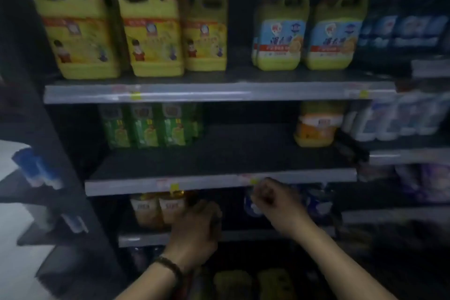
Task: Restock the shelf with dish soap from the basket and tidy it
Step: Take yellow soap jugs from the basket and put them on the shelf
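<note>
The picture is dark and blurred. My left hand [194, 231] reaches into the third shelf and is closed around an amber dish soap bottle [191, 197], just right of two more amber bottles [155, 210]. My right hand [275, 200] has its fingers curled, just below the middle shelf's price rail [219, 184] and in front of blue-and-white bottles [319, 202]. Whether it grips one is hidden. The middle shelf holds green bottles [146, 126] at the left and one orange bottle [316, 124] at the right, with a wide bare gap between. No basket is in view.
The top shelf carries three yellow jugs [151, 31] and two blue-labelled jugs [306, 34]. White and blue bottles [401, 119] fill the neighbouring unit at the right. Yellow packs [233, 282] sit at the bottom. Blue items [34, 165] hang on the dark left side panel.
</note>
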Demonstrator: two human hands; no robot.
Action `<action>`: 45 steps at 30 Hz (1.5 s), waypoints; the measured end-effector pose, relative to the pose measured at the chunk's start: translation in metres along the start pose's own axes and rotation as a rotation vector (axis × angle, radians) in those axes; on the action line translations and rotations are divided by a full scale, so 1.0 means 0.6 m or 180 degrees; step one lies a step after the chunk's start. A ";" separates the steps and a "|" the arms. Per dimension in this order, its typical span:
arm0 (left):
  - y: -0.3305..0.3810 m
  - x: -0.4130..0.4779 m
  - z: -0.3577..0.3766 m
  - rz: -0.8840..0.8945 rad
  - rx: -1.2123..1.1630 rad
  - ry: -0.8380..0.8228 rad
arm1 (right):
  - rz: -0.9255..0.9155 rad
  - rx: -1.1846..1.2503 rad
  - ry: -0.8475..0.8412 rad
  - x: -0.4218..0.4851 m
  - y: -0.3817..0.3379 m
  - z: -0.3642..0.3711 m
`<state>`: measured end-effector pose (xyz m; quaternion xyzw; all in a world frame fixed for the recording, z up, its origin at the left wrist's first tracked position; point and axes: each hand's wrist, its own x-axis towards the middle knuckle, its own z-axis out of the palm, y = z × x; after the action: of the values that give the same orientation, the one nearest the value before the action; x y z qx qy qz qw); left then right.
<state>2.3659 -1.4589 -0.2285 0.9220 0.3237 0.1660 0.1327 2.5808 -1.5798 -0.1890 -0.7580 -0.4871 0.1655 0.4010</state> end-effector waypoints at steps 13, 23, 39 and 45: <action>0.066 -0.157 0.352 0.0095 0.0462 -0.2492 | 0.1714 -0.0920 -0.0784 -0.311 0.426 0.143; 0.112 -0.162 0.486 -0.0440 0.0131 -0.3169 | 0.1860 -0.1131 -0.1625 -0.355 0.490 0.175; 0.109 -0.166 0.513 -0.0666 -0.0200 -0.3307 | 0.1752 -0.0693 -0.1213 -0.330 0.493 0.163; 0.089 -0.158 0.492 -0.0794 -0.0333 -0.2462 | 0.1461 -0.0462 -0.0790 -0.319 0.470 0.164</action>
<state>2.4413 -1.6004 -0.4991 0.8621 0.3504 -0.1941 0.3104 2.5981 -1.7600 -0.4939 -0.8493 -0.3585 0.3083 0.2348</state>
